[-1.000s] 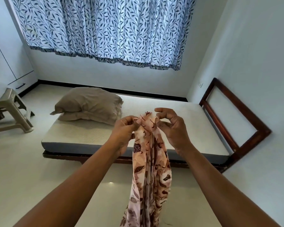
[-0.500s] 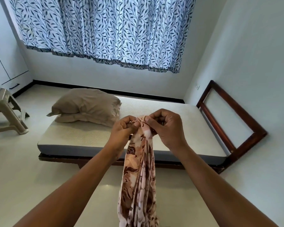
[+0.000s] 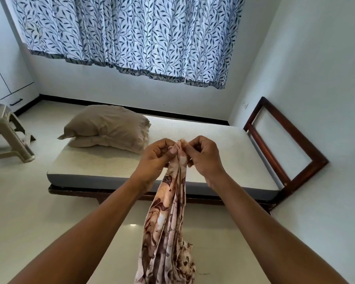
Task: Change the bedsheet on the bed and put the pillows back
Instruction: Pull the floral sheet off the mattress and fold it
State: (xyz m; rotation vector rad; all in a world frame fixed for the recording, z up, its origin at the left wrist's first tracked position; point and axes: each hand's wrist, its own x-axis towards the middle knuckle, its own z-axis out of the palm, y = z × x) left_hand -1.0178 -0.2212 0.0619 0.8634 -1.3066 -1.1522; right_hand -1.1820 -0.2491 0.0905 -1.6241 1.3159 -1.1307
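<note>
The right hand (image 3: 203, 158), half open a second ago, now pinches the top of the sheet (image 3: 168, 232), as the left hand (image 3: 158, 158) does. The sheet hangs bunched before the bare mattress (image 3: 223, 156), seemingly ready to spread.

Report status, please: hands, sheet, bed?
Left hand and right hand both pinch floral bedsheet, hanging bunched. Mattress unsheeted. Stacked pillows sit on it, in the way.

Leaf-print curtain (image 3: 131, 37) above, beige plastic stool (image 3: 4, 117) at left

bedsheet (image 3: 166, 232) — lower end cut by bottom edge | stool (image 3: 3, 115) — left part cut off
</note>
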